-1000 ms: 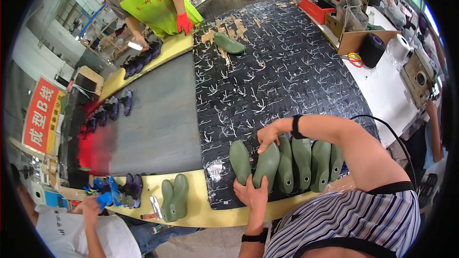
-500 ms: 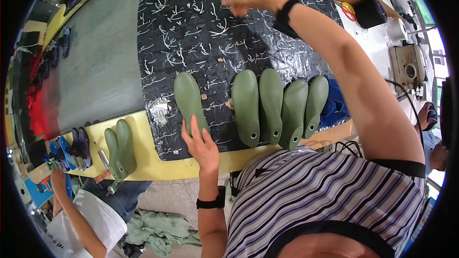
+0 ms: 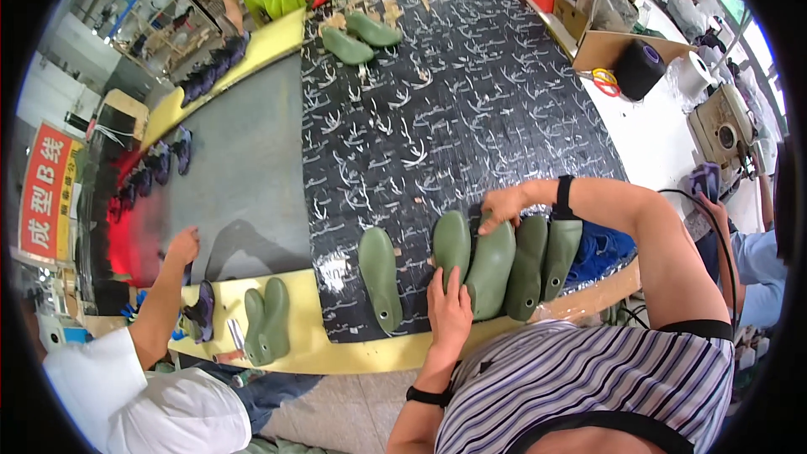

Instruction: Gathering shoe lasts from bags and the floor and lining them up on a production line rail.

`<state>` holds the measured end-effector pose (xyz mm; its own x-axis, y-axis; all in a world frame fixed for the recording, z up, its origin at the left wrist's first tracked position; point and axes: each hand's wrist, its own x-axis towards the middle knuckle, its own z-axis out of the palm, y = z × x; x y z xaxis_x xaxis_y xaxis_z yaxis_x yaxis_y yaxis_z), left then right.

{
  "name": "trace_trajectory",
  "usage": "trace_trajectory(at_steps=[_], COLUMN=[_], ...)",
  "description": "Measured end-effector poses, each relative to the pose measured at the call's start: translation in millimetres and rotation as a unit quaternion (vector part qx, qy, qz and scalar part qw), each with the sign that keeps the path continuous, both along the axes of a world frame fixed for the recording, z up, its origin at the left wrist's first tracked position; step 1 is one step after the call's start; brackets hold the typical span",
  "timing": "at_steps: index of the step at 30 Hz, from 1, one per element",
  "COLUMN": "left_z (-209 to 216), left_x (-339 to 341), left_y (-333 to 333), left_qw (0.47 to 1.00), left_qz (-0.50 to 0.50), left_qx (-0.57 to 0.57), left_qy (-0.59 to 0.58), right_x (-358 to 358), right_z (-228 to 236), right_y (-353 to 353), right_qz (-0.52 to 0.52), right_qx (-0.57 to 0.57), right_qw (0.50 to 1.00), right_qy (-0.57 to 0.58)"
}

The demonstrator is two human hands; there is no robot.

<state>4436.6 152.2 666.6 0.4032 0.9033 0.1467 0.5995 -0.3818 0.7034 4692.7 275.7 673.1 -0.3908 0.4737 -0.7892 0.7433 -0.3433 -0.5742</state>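
A row of green shoe lasts lies along the near edge of the black, thread-strewn table mat [image 3: 378, 193]. At its left end is a single shoe last [image 3: 380, 277], set apart from the others. My left hand [image 3: 450, 307] rests with straight fingers over the heel end of the second shoe last [image 3: 452, 240]. With bent fingers, my right hand [image 3: 504, 204] grips the toe end of the third shoe last [image 3: 492, 265]. To its right stand two more lasts, a darker shoe last [image 3: 527, 265] and an outer shoe last [image 3: 561, 256].
Blue material [image 3: 603, 250] lies right of the row. Two lasts [image 3: 361, 38] sit at the far end of the mat. A grey conveyor belt [image 3: 244, 143] runs left, where a co-worker's hand [image 3: 185, 245] reaches over. Red-handled scissors [image 3: 603, 81] and a black thread cone [image 3: 640, 69] are right.
The view has tipped up, showing more of the far side. My right hand has come back from mid-table onto the third last. My left hand has shifted right from the leftmost last.
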Motion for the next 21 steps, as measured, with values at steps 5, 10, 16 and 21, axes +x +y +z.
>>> trace_trajectory(at_steps=[5, 10, 16, 21], left_z=[3, 5, 2, -3], left_x=[-6, -21, -12, -18], left_y=[-5, -10, -10, -8], left_qw=[1.0, 0.996, 0.995, 0.994], left_qz=[0.021, 0.089, 0.085, 0.099], left_qx=[0.0, -0.016, -0.007, -0.004], left_qy=[-0.001, 0.02, 0.056, 0.041], right_x=[27, 88, 81, 69], right_z=[34, 32, 10, -2], right_y=[-3, 72, 133, 66], right_qz=[-0.12, -0.443, -0.596, -0.119], right_qx=[0.052, 0.218, 0.175, 0.162], right_qw=[0.991, 0.858, 0.765, 0.979], right_qy=[0.042, 0.143, 0.173, -0.015])
